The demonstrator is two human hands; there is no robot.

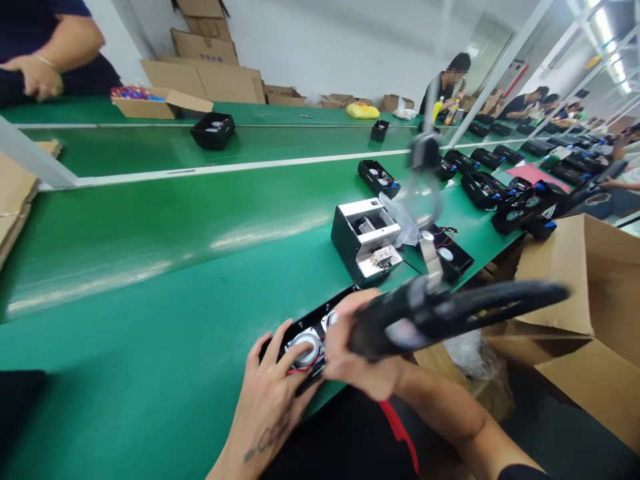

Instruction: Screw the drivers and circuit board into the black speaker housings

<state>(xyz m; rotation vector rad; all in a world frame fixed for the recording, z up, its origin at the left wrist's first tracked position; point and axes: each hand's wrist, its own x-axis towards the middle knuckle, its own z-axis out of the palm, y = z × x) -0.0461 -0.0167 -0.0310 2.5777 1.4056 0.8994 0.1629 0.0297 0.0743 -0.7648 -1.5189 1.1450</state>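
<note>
A black speaker housing [313, 321] lies at the near edge of the green bench, with a round speaker [306, 348] and red wires in it. My left hand [273, 385] grips this housing, fingers over its far side and one finger on the round speaker. Wrapped round a black electric screwdriver [395, 320], my right hand [357, 357] is over the housing's right part. The screwdriver hangs from a blurred hook and balancer above, its body tilted to the right. My right hand hides its tip and part of a second speaker.
Just beyond the housing stands a black-and-white screw feeder [367, 240]. To its right lie another speaker panel [453, 257] and several black housings [515, 203]. An open cardboard box [560, 280] is at right. Co-workers are along the line; one person's hand [35, 75] shows upper left.
</note>
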